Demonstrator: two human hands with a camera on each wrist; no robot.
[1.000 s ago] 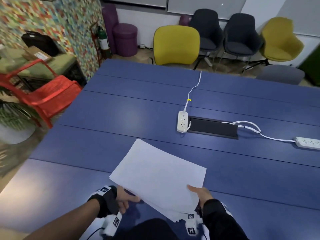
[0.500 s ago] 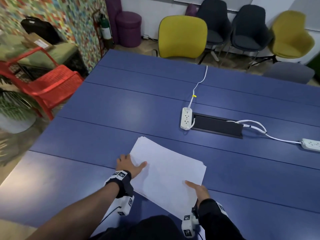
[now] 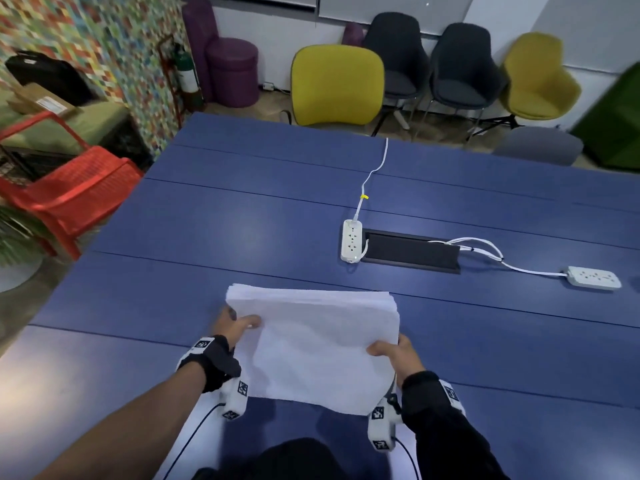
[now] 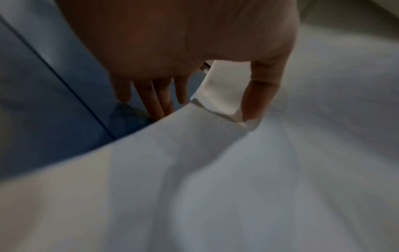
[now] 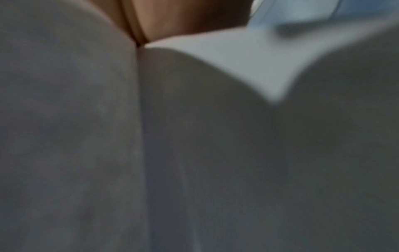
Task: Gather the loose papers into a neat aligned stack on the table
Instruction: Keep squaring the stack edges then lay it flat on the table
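Note:
A stack of white papers [image 3: 318,344] is held over the near part of the blue table [image 3: 242,230], its far edge squared toward the table and its near edge sagging. My left hand [image 3: 235,323] grips the stack's left side, thumb on top and the other fingers underneath. My right hand [image 3: 391,351] grips the right side, thumb over the top sheet. In the left wrist view the thumb [image 4: 261,95] pinches the paper [image 4: 194,179] while the other fingers reach below it. The right wrist view is almost filled by blurred paper [image 5: 194,136].
A white power strip [image 3: 352,240] lies beyond the stack beside a black cable slot [image 3: 412,252]. A second power strip [image 3: 594,278] sits at the right with its cord. Yellow and dark chairs line the far side; a red chair [image 3: 76,192] stands left.
The stack lay flat and skewed under both hands; now both hands grip its sides, it has turned square to me and lifted at the near edge.

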